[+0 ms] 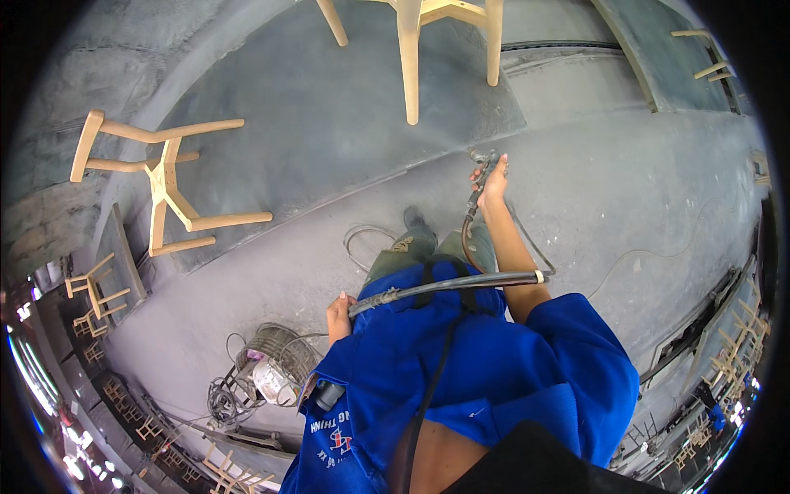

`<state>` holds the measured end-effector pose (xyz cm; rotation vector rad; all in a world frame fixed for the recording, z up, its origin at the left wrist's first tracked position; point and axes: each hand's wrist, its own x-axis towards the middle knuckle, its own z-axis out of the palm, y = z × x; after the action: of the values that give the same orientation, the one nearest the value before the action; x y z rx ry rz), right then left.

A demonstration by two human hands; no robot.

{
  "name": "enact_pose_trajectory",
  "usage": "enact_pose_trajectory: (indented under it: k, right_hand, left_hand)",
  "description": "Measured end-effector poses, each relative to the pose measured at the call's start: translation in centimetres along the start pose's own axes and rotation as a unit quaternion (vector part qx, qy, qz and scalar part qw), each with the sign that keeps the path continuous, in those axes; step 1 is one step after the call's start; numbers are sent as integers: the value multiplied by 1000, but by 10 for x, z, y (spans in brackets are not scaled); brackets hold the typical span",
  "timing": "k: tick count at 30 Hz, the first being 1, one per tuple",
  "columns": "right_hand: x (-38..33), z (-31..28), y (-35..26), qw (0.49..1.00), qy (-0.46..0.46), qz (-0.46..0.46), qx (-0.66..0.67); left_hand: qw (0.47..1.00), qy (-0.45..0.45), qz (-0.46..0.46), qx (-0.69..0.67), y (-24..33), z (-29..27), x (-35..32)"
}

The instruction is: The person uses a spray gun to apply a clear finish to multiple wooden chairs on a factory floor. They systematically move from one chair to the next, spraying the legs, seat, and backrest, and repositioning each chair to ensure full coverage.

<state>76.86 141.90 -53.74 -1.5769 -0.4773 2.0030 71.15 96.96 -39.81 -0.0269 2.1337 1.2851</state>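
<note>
My right hand [493, 183] is wrapped round a spray gun [482, 170], held out ahead of me over the floor. A brown hose [467, 240] runs back from the gun's lower end toward my waist. At my left side, my left hand [338, 316] is closed at the end of a thick dark hose bundle [444, 286], which crosses in front of my body to my right forearm. Ahead stands a pale wooden chair frame [409, 62], its upper part cut off by the view. A second wooden chair frame [169, 177] lies tipped over to the left.
Both frames are over a large grey board [329, 123]. On the floor at left is a wire-mesh basket [284, 350] with a white container and coiled hoses. A loose hose [354, 239] loops by my feet. More chair frames [97, 286] stand along both sides.
</note>
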Motion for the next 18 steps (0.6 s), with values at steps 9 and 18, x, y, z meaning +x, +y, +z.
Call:
enact_pose_trajectory:
  k: [9, 18]
  right_hand:
    - [-102, 42, -97, 976, -158, -117, 94]
    - [-268, 57, -204, 891, -356, -280, 41]
  left_hand:
    - [997, -66, 27, -39, 28, 17, 61]
    - [981, -158, 60, -92, 65, 54, 107]
